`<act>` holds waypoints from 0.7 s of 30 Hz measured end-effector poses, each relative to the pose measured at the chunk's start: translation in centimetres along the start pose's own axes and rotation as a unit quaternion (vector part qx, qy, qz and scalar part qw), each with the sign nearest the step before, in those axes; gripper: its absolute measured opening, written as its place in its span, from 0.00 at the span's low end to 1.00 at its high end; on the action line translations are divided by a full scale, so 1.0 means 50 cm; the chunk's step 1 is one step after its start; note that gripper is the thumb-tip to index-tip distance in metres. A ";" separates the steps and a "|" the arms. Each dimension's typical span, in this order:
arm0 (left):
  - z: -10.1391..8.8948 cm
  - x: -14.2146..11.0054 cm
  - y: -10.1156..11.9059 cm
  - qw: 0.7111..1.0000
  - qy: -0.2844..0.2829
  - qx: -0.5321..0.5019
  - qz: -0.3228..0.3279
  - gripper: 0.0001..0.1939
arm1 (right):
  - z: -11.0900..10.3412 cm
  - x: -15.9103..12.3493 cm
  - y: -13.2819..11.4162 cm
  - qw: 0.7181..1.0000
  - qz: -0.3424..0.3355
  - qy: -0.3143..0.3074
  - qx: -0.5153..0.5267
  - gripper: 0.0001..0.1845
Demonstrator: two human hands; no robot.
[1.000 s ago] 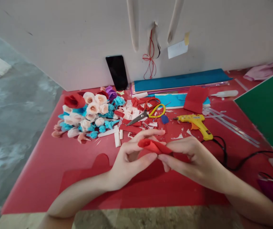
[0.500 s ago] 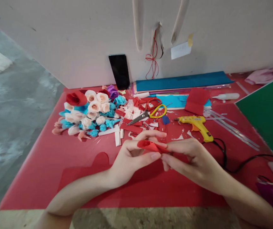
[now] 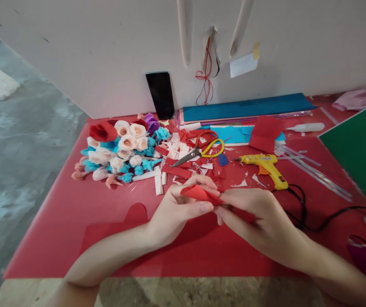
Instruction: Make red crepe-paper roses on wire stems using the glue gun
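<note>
Between my hands, above the red tabletop, is a rolled red paper flower (image 3: 199, 194). My left hand (image 3: 183, 209) holds its wider end, thumb in front and fingers curled behind. My right hand (image 3: 256, 213) pinches its narrow end between thumb and fingers; part of that end is hidden by the fingertips. Beyond my hands lie scissors (image 3: 198, 152) with one red and one yellow handle, resting on red and white paper scraps (image 3: 178, 149). A yellow glue gun (image 3: 264, 164) lies just past my right hand.
Several paper flowers (image 3: 127, 143) are heaped at the left. A black phone (image 3: 161, 96) leans on the pale panel at the back. Folded red paper (image 3: 266, 134), clear glue sticks (image 3: 317, 175), a white bottle (image 3: 307, 127) and a green board (image 3: 358, 153) are at the right, with a black cord (image 3: 326, 221).
The rolled red paper has turned, so its open end shows less. My left fingers have curled in closer behind it, and my right hand has rotated slightly at the narrow end.
</note>
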State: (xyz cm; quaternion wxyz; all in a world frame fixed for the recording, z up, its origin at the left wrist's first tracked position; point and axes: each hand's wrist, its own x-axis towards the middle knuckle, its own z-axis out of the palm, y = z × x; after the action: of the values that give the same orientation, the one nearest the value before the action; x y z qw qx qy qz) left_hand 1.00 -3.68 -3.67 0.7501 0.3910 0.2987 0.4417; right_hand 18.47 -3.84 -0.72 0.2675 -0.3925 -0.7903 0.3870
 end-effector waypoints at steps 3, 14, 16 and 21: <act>-0.003 0.001 -0.001 1.000 0.000 0.027 0.011 0.06 | 0.001 -0.002 0.000 1.000 -0.018 0.010 -0.006 0.11; -0.016 0.010 0.064 0.917 -0.067 0.366 0.145 0.10 | -0.011 -0.007 -0.004 1.000 -0.010 -0.019 0.002 0.15; -0.015 0.011 0.070 0.910 -0.072 0.383 0.139 0.08 | -0.012 -0.004 -0.004 0.999 -0.010 -0.029 0.011 0.16; -0.018 0.013 0.072 0.902 -0.085 0.400 0.140 0.06 | -0.014 0.000 -0.004 0.999 -0.005 -0.039 0.007 0.15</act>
State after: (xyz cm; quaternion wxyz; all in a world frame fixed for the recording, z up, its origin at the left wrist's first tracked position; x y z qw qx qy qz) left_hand -0.97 -1.73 -1.14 0.4837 0.7321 0.3273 0.3505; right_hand 18.88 -3.64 -0.17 0.2413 -0.3710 -0.7995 0.4061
